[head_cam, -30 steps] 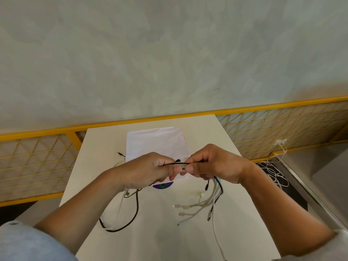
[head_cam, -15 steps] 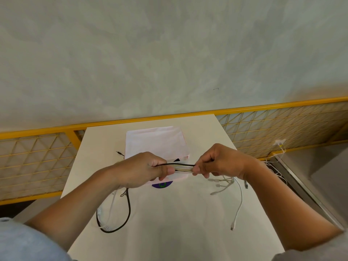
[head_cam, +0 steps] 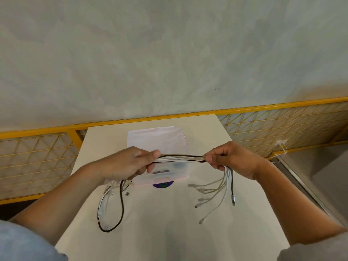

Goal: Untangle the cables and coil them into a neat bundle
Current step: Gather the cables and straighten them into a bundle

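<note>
Both hands hold the cables (head_cam: 180, 158) above the table (head_cam: 169, 238), the bundle stretched level between them. The left hand (head_cam: 128, 162) grips one side with its fingers curled round the strands and the thumb on top; the right hand (head_cam: 233, 159) pinches the other side between thumb and curled fingers. The strands inside the fists are hard to count: several white ones and a black one. Below the right hand the loose ends fan out toward 6 and 8 o'clock, plugs dangling; whether they touch the table cannot be told. Below the left hand a loop of black and white cable drops toward 6 o'clock, its start hidden behind the wrist. A translucent pouch (head_cam: 156, 142) lies at the table's 12 o'clock, partly hidden by the hands and the bundle. A blue disc (head_cam: 163, 185) peeks from under its near edge, mostly covered. A grey sleeve (head_cam: 22, 242) is cut off at the frame's 7 o'clock corner.
</note>
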Motion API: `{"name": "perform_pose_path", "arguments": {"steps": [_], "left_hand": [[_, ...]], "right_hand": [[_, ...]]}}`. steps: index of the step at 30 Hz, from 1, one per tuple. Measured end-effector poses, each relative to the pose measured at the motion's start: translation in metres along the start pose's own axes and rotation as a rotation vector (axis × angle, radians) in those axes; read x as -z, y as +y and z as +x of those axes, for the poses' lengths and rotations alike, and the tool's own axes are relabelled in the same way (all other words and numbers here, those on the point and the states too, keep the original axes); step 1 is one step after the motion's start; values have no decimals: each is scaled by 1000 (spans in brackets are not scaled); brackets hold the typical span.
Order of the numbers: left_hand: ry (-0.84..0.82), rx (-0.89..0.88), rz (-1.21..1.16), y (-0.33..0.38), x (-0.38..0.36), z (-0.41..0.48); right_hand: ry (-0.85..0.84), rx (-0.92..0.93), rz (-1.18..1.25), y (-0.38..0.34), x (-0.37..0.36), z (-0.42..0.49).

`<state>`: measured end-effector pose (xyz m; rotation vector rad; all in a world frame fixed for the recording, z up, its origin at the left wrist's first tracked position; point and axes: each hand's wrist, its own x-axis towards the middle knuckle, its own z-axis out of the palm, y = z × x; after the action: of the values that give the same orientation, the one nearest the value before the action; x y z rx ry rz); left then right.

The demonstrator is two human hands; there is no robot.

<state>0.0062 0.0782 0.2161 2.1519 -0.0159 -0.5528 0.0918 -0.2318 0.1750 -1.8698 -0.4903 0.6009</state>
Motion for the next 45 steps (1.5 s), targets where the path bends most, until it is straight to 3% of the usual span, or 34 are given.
{"name": "perform_pose_path", "arguments": {"steps": [14,19,29,34,41,45], "left_hand": [[173,-75,30,-16,6,0],[103,-41,96,-35,14,2],[283,82,119,-85,38,3],[429,34,134,-89,45,0],[638,-101,49,-64,52,6],[690,-132,100,-48,46,4]], "right_hand": [[-206,-20,-237,-11,-1,11],[-45,14,-266,-12,8,18],[249,-29,-579,14,28,37],[429,-6,-653,13,42,47],[659,70,-596,0,42,57],[688,-1,-451,20,31,48]]}}
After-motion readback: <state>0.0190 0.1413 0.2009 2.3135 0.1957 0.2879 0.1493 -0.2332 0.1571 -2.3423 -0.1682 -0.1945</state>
